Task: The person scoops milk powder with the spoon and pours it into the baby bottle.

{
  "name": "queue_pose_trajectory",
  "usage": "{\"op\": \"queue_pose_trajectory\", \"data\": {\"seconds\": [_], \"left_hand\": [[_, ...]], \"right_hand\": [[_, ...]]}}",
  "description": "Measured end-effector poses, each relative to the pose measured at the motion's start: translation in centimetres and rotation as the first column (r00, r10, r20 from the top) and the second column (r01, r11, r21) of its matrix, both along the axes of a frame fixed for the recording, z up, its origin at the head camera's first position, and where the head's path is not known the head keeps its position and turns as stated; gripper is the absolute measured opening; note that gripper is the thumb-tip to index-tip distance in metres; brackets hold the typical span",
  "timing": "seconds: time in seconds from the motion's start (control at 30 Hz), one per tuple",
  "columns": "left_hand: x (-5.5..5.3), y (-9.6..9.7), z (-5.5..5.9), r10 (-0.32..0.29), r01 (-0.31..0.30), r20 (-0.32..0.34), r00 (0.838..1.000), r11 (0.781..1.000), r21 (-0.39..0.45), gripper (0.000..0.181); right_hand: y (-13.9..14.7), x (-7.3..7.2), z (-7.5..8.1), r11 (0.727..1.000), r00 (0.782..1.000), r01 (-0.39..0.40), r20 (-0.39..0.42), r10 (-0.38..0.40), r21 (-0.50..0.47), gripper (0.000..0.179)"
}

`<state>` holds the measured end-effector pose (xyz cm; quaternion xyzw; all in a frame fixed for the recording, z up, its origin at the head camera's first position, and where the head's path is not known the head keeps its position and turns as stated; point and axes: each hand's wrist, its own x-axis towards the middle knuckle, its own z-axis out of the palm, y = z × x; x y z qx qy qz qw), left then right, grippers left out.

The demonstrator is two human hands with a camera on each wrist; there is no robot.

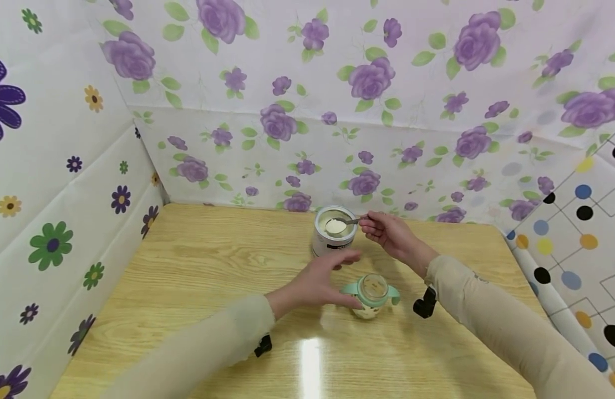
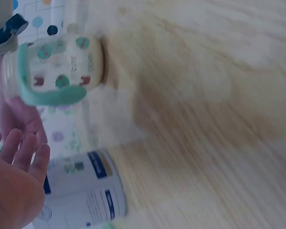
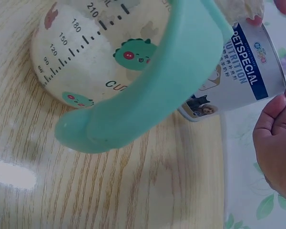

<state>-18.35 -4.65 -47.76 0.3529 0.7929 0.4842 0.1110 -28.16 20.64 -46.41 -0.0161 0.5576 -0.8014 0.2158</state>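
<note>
My right hand point(image 1: 393, 235) pinches the handle of a spoon point(image 1: 356, 220) over the mouth of a white milk powder can point(image 1: 332, 246). A pale heap of powder point(image 1: 335, 226) lies on the spoon's bowl. Between the can and a baby bottle point(image 1: 369, 296), my left hand point(image 1: 312, 280) hovers with thumb and fingers spread, holding nothing. The bottle stands upright, with a green two-handled grip point(image 3: 148, 95) and measuring marks. In the left wrist view, the left hand's fingers point(image 2: 26, 155) extend near the can point(image 2: 83, 191). Whether the thumb touches the bottle is unclear.
Everything stands on a wood-grain table point(image 1: 212, 266). Behind it hangs a flowered cloth point(image 1: 307, 138), close to the can. Patterned cloth also covers the left side point(image 1: 62, 194) and the dotted right side point(image 1: 582, 266).
</note>
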Motion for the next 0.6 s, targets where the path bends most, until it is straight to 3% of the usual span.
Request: {"op": "queue_pose_trajectory", "data": {"seconds": [0.13,0.6], "left_hand": [[-0.1,1.1,-0.7,-0.029,0.029,0.003,1.000,0.999,-0.024,0.098],[-0.2,3.2,-3.1,-0.031,0.034,0.066,0.997,0.998,-0.052,0.098]], "right_hand": [[0.0,-0.1,-0.1,1.000,1.000,0.007,0.008,-0.007,-0.004,0.038],[-0.4,0.0,-0.1,1.000,1.000,0.015,0.017,-0.015,0.001,0.039]]}}
